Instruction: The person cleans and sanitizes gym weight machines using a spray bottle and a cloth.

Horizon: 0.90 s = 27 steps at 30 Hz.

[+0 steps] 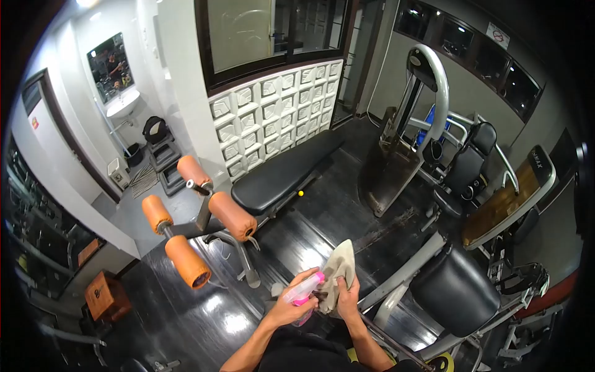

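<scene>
In the head view, the left hand (289, 306) is curled around a spray bottle (305, 287), which has clear and pink parts. The bottle is in front of the person's body, low in the middle of the view, and it is tilted. The right hand (349, 297) is pinching a beige cloth (339, 266), with the thumb lying on it and the other fingers mostly hidden behind. The cloth has darker patches and its upper end rises to a point. The bottle is just beside the cloth; whether the two are touching, I cannot tell.

Both hands are above the dark, shiny floor (198, 325). Ahead of them and somewhat to the left there is a long black padded bench (279, 177), and at its near end are orange rollers (232, 216). A small yellow knob (300, 193) is seen beside this bench. On the right side, near the right arm, there is a black seat pad (455, 288). Farther away stands a machine with a curved grey frame (441, 93). On the left, a wooden box (106, 296) is near the wall, and a white sink (123, 103) hangs below a mirror (110, 67).
</scene>
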Each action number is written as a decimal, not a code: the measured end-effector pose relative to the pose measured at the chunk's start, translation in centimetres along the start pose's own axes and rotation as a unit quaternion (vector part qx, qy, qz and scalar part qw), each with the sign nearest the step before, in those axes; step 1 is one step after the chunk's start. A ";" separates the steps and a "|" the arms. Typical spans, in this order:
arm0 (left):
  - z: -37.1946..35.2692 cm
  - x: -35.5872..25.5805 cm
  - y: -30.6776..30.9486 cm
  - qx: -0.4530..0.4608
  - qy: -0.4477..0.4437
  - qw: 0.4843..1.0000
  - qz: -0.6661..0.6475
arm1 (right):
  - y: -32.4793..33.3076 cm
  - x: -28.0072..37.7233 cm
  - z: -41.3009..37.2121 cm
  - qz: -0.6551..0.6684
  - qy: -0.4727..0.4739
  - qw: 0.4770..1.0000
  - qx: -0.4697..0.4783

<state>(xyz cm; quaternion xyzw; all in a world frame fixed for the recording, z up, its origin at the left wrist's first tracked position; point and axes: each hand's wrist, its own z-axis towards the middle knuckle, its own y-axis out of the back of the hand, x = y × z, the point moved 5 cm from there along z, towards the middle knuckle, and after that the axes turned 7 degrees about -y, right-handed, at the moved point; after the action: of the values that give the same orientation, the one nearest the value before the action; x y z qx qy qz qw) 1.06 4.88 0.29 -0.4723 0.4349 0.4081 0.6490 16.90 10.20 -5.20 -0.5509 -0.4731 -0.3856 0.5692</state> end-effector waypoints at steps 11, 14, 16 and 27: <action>16.5 0.2 18.0 -0.031 -0.050 0.994 0.088 | -1.3 1.6 20.4 0.126 0.003 0.981 -0.148; 20.1 -1.4 20.4 -0.067 0.011 0.994 0.087 | -0.9 1.3 23.8 0.134 -0.019 0.971 -0.197; 24.0 -2.2 21.9 0.009 0.013 0.998 0.053 | -1.7 2.6 26.6 0.140 -0.010 0.965 -0.221; 43.1 2.1 22.4 0.122 -0.006 0.986 0.117 | -0.8 4.2 42.3 0.184 -0.057 0.964 -0.181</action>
<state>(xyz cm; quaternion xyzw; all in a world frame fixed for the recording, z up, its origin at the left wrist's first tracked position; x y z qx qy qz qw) -11.63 51.82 0.10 -0.3328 0.5297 0.4281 0.6522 12.37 52.39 -3.28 -0.7434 -0.3178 -0.3209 0.4934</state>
